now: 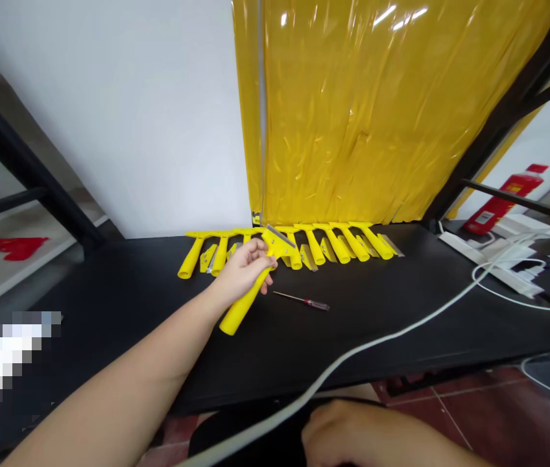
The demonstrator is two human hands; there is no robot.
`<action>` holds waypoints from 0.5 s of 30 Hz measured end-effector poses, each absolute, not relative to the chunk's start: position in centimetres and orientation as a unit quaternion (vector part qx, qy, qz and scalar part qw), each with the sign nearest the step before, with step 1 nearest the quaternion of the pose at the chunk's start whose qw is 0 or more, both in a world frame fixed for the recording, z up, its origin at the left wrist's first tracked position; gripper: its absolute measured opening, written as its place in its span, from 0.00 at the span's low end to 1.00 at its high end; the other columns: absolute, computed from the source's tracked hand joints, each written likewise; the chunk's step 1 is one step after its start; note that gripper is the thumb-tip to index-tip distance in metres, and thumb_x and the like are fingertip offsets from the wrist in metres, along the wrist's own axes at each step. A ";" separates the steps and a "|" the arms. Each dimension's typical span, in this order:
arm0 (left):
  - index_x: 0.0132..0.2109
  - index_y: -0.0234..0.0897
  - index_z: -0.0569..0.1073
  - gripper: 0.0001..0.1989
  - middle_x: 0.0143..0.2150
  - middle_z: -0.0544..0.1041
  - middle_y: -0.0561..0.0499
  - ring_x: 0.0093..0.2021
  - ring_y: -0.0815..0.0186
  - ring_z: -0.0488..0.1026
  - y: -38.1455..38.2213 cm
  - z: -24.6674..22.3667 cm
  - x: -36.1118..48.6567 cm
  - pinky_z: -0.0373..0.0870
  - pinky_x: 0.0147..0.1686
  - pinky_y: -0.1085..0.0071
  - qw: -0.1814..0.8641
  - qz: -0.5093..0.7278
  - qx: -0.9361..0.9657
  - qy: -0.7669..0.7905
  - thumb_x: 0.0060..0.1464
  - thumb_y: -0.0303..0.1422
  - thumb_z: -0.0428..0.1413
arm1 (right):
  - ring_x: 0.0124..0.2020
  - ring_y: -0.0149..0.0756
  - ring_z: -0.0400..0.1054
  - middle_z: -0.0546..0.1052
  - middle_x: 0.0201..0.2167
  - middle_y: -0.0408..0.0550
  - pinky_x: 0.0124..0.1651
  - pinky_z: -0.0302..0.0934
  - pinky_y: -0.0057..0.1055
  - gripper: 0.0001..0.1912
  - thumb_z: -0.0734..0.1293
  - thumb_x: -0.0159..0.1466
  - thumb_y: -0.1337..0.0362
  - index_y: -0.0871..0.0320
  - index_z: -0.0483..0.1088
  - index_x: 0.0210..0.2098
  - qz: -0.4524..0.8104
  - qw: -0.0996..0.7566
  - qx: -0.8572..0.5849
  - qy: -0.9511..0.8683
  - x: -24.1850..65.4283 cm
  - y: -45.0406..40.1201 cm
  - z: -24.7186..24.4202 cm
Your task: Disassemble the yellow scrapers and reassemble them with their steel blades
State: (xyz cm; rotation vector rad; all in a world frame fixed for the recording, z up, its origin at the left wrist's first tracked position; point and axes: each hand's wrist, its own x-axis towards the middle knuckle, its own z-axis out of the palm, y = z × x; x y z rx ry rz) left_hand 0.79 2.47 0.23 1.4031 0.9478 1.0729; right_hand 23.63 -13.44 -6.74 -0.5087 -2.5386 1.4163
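Note:
My left hand (250, 267) is closed around the neck of a yellow scraper (242, 308), held above the black table with its metal blade end up and its round handle pointing down toward me. Behind it a row of similar yellow scrapers (340, 246) lies along the table's back edge. A small screwdriver (311, 303) with a dark red and clear handle rests to the right of my left hand. Low in the view, my right hand (328, 431) is near my lap, below the table edge; its fingers are hidden.
A white cable (353, 352) crosses the view in front of the black table (382, 311). At the right are a red bottle (503, 200) and white power strips (493, 263). Black metal posts stand on both sides. Red objects (17, 248) sit on a left shelf.

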 end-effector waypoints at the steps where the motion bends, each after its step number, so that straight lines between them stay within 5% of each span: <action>1: 0.41 0.40 0.64 0.18 0.31 0.77 0.54 0.20 0.66 0.75 2.5 0.2 0.8 0.70 0.15 0.72 0.543 0.453 0.580 0.404 0.50 0.38 0.65 | 0.35 0.35 0.72 0.74 0.29 0.42 0.43 0.68 0.30 0.11 0.68 0.70 0.53 0.53 0.74 0.36 0.467 0.125 -0.180 -0.857 24.3 -13.7 -5.3; 3: 0.41 0.38 0.68 0.17 0.31 0.79 0.52 0.21 0.67 0.74 2.4 0.3 0.9 0.70 0.17 0.72 0.546 0.459 0.565 0.414 0.50 0.39 0.65 | 0.47 0.38 0.74 0.77 0.47 0.50 0.53 0.69 0.33 0.16 0.70 0.68 0.57 0.53 0.74 0.54 0.428 0.197 -0.213 -0.856 25.3 -13.7 -2.5; 6: 0.40 0.36 0.72 0.15 0.30 0.81 0.49 0.23 0.66 0.75 2.4 0.5 0.8 0.70 0.21 0.72 0.539 0.475 0.559 0.414 0.52 0.40 0.64 | 0.69 0.49 0.60 0.59 0.70 0.59 0.69 0.61 0.47 0.43 0.69 0.68 0.64 0.48 0.48 0.77 0.248 0.274 -0.350 -0.860 26.2 -11.3 -0.5; 10: 0.40 0.36 0.75 0.14 0.31 0.82 0.49 0.33 0.62 0.81 2.6 0.6 0.6 0.75 0.38 0.69 0.525 0.513 0.545 0.406 0.51 0.40 0.64 | 0.69 0.58 0.56 0.56 0.68 0.60 0.67 0.61 0.60 0.44 0.69 0.66 0.65 0.46 0.48 0.76 -0.024 0.416 -0.436 -0.798 28.5 -4.0 -1.4; 15: 0.42 0.36 0.75 0.14 0.31 0.82 0.51 0.34 0.62 0.81 2.9 0.7 0.4 0.74 0.41 0.68 0.515 0.539 0.532 0.403 0.51 0.39 0.64 | 0.61 0.60 0.62 0.59 0.60 0.61 0.50 0.71 0.54 0.43 0.70 0.60 0.60 0.54 0.53 0.72 -0.189 0.506 -0.508 -0.671 35.0 5.0 -0.5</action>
